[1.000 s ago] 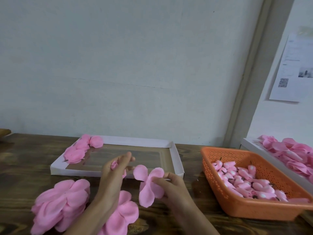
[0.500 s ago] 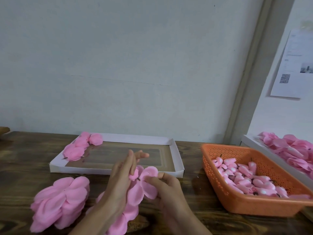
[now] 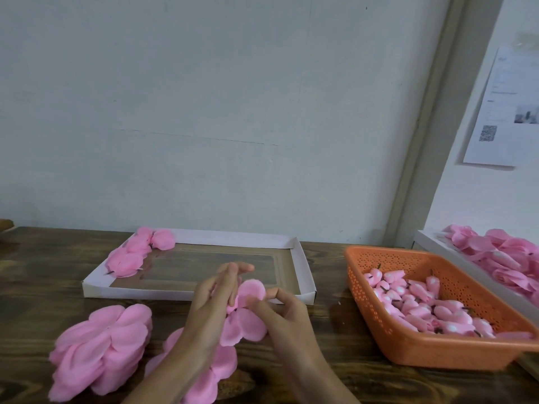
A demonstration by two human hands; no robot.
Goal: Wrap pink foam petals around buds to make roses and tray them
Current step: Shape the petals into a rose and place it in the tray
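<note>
Over the table's (image 3: 320, 360) near edge we see the left grip (image 3: 210, 304) holding a pink foam petal piece (image 3: 248, 325), fingers (image 3: 230, 275) stretched up along it. The right grip (image 3: 285, 313) pinches its upper petal between thumb and forefinger. Behind them lies a white tray (image 3: 186, 294) with finished roses (image 3: 137, 255) in its far left corner. Petal stacks (image 3: 102, 345) sit near left, and an orange basket (image 3: 437, 354) of buds (image 3: 423, 304) stands toward the right edge, beside a second tray (image 3: 455, 263).

A dark wood-grain desk (image 3: 43, 287) stands against a pale grey wall (image 3: 204, 112). At right, a beige vertical strip (image 3: 431, 126) runs up the corner beside a printed sheet (image 3: 507, 112) bearing a QR code (image 3: 487, 133), fixed to the white side wall (image 3: 466, 199).
</note>
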